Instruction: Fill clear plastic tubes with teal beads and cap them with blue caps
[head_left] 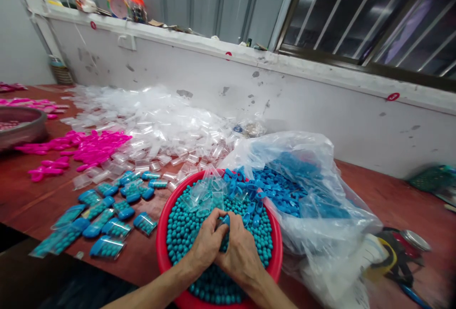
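Over a red basin [164, 256] full of teal beads [181, 226], my left hand [206, 240] and my right hand [240, 247] are closed together around one small container with a blue cap [224, 223]. Fingers cover most of its body. Just beyond my hands, clear plastic tubes [213, 190] lie on the beads. Loose blue caps [251, 195] are at the basin's back right. To the left, several bead-filled containers with blue caps [107, 247] lie on the red table.
An open plastic bag [320, 247] of blue caps stands right of the basin. A heap of clear tubes [153, 119] spreads behind, beside pink pieces [96, 147]. At far left is another basin [26, 130]; a jar lid [415, 240] and straps lie at right.
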Demonstrator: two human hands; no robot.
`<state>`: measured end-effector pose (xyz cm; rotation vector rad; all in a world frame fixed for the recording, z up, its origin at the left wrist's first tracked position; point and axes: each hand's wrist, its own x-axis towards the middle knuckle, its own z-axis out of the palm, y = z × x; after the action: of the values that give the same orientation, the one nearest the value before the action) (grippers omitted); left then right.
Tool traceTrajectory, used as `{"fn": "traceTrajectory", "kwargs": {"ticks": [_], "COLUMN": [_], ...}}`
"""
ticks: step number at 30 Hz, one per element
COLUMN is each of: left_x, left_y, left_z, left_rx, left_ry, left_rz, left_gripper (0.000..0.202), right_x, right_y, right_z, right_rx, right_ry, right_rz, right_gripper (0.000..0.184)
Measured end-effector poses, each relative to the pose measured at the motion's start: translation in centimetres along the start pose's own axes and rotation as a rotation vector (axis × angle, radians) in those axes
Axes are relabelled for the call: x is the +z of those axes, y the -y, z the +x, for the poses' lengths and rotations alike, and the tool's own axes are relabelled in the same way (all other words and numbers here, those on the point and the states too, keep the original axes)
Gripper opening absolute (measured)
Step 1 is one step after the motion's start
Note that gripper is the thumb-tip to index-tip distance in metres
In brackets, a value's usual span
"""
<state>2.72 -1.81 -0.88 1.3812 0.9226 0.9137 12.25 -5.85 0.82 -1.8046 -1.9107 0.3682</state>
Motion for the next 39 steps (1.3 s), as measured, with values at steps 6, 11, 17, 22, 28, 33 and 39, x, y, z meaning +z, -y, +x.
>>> {"fn": "traceTrajectory", "kwargs": {"ticks": [6,11,17,22,28,33,39], "left_x": [-0.8,-5.9,-13.2,-11.4,-6.9,-4.5,-2.8], "left_y": [-1.0,-3.0,-3.2,-2.7,-1.8,-1.3,-1.1], "left_z": [0.2,-1.1,-2.4,-3.2,-3.6,-3.1,-1.7], "left_rx": [0.096,0.102,0.115,0.25,0.12,-0.053,-0.095], "left_ry": [-0.03,-0.246,-0.563,-0.517,-0.181,0.085,0.132], "left_rz": [0.129,0.396,0.982,1.051,1.01,0.913,0.749], "left_gripper": [0.029,0.035,0.041,0.036,0.037,0.041,0.024], "right_x": [-1.0,-2.3,-2.0,-0.9,0.0,0.0,-1.1], "right_y": [-0.4,-2.9,-2.4,1.1,1.3,0.3,-0.5], "right_z": [0.5,0.5,0.2,0.6,0.9,-0.3,-1.1], "right_rx": [-0.068,-0.028,-0.16,-0.225,-0.217,-0.092,-0.089], "right_ry": [0.155,0.12,0.188,0.298,0.417,0.288,0.282], "right_rz": [0.131,0.283,0.068,-0.07,-0.118,0.067,-0.014], "right_gripper": [0.08,0.069,0.029,0.053,0.048,0.045,0.063]}}
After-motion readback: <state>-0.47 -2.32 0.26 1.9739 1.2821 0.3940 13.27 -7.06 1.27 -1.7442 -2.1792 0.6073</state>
